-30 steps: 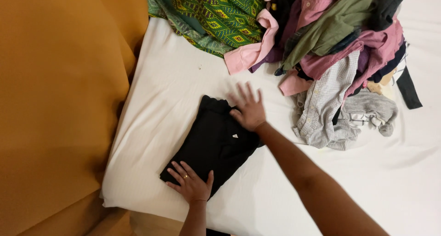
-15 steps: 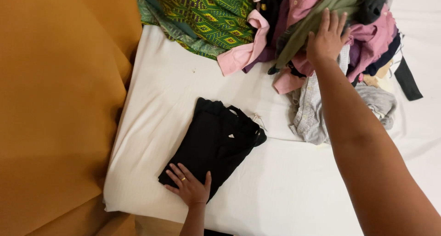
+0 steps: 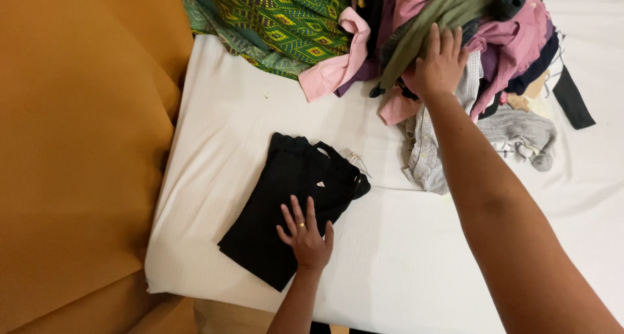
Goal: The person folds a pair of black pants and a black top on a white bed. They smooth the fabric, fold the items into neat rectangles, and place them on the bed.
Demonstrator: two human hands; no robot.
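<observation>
A folded black garment (image 3: 286,197) lies on the white bed sheet (image 3: 214,113). My left hand (image 3: 304,233) rests flat on its near end, fingers spread, a ring on one finger. My right hand (image 3: 439,64) reaches across to the heap of clothes (image 3: 494,41) at the far side. Its fingers press into an olive-green garment (image 3: 448,9) lying among pink ones; whether it grips the cloth I cannot tell.
A green patterned cloth (image 3: 286,15) lies at the far left of the heap. A pale checked shirt (image 3: 426,152) and a grey knit piece (image 3: 526,132) spill toward me. An orange-brown curtain or cover (image 3: 78,145) fills the left side, beside the mattress edge.
My right hand left the black garment and reached up to the heap, settling on the olive-green piece. My left hand slid further onto the black garment.
</observation>
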